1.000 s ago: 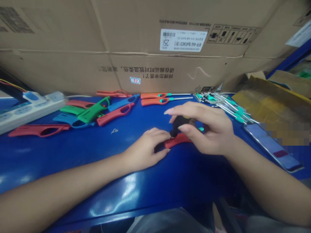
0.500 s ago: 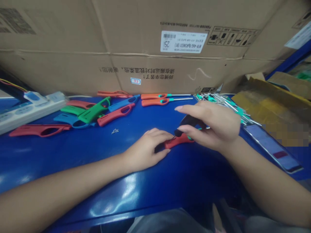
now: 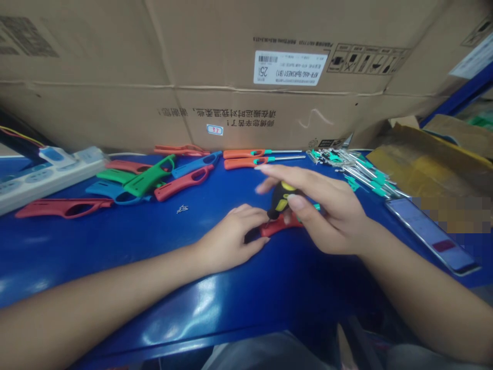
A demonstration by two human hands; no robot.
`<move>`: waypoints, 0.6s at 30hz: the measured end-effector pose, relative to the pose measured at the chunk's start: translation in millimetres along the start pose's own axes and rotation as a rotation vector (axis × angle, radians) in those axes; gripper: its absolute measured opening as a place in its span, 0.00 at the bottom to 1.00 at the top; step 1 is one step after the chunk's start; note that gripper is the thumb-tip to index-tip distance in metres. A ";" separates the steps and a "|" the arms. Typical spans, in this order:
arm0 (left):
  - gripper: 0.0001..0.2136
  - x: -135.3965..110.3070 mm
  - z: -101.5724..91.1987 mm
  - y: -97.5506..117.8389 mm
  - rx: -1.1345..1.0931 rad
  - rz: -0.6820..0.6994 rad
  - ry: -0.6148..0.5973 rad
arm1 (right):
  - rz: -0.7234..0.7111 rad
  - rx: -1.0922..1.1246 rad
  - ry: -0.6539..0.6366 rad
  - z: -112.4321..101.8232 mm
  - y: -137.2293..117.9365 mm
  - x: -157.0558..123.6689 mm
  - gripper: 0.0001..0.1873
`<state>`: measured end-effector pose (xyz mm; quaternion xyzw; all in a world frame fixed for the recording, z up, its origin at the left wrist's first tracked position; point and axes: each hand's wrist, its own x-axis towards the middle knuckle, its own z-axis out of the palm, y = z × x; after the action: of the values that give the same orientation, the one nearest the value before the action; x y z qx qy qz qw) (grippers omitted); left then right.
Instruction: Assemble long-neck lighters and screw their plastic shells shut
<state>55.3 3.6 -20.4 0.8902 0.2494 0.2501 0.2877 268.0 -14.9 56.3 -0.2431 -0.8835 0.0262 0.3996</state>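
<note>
Far left, we have a white power strip (image 3: 29, 185) with a plug in it, on the blue table (image 3: 154, 246). Just right of it, we see a long red casing (image 3: 54, 207) lying flat, then a loose cluster of casings: a lower blue casing (image 3: 102, 189), a green casing (image 3: 140, 182) overlapping its neighbours, and a red-pink casing (image 3: 169, 190) at the right end. Below the cluster, we note a small pile of screws (image 3: 182, 209), well apart from both hands. Next, the left hand (image 3: 227, 239) rests low on the table, thumb and forefinger spread a little and pressed on the near end of a red lighter (image 3: 279, 225); its other fingers we can't make out fully. Behind, two orange lighters with metal rods lie parallel by the cardboard box (image 3: 215, 46). The red lighter lies on the table between the hands, partly hidden by the right one, a bit of green showing at its far end. Over it, we have a black-and-yellow screwdriver (image 3: 280, 203), tilted, tip down at the lighter's left end. The right hand (image 3: 335, 210) has it loosely, thumb on the handle, forefinger stretched above. Further right, we get a heap of metal rods (image 3: 362, 169) with green parts, then a phone (image 3: 431, 236).
</note>
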 end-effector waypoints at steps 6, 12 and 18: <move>0.11 -0.3 0.4 0.1 -0.012 -0.001 0.017 | -0.068 -0.315 0.037 -5.6 2.8 -0.2 0.11; 0.10 -0.4 0.2 -0.7 -0.002 -0.007 -0.005 | 0.015 0.029 -0.105 -6.5 1.2 -0.5 0.20; 0.11 -0.1 1.2 -0.3 -0.002 -0.018 0.014 | -0.042 -0.232 -0.053 -6.6 1.6 -1.8 0.15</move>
<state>55.9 3.3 -21.4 0.8858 0.2592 0.2539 0.2893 274.3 -15.3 59.2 -0.2685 -0.8957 -0.0783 0.3458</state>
